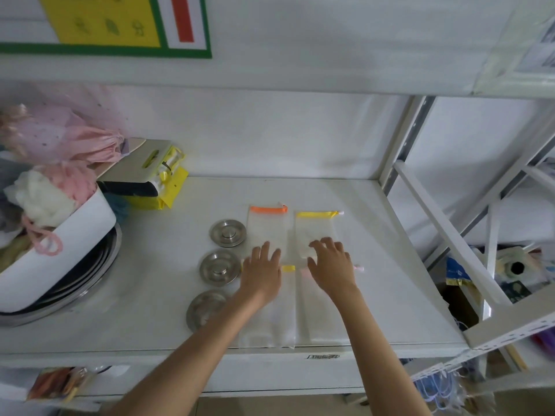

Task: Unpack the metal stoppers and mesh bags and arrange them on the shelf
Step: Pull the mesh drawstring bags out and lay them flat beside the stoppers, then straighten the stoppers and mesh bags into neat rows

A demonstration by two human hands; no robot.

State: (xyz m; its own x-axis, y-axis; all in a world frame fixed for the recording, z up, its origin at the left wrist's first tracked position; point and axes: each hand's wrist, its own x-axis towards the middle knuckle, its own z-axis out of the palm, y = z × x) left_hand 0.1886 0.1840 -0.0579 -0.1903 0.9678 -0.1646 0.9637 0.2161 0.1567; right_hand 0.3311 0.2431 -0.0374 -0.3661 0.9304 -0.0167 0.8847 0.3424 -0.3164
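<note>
Mesh bags lie flat on white shelf (390, 265), four in two rows: orange-banded bag (265, 226) and yellow-banded bag (315, 229) at back, side by side, near bags in front, one with yellow band (286, 298), one with pinkish band (318, 313) mostly under the hand. Left hand (261, 274) palm down, fingers spread, resting where orange-banded bag meets the near yellow one. Right hand (332, 265) palm down, fingers spread and slightly curled, on lower end of back yellow-banded bag. Neither hand grips anything.

Metal stoppers in a column just left of bags: back stopper (227, 232), middle stopper (220, 268), front stopper (205, 309) partly behind left forearm. All sit flat, apart from each other.

Far left on shelf: white bin (69, 250) stuffed with pink and white fluffy items, sitting on stacked metal pans (102, 271). Behind it, yellow packaged goods (162, 181) and pink fabric bag (75, 139). White back wall, upper shelf board overhead with yellow-green poster (105, 22). Right side: white slotted steel uprights (402, 139), cluttered neighbouring rack, blurred.
</note>
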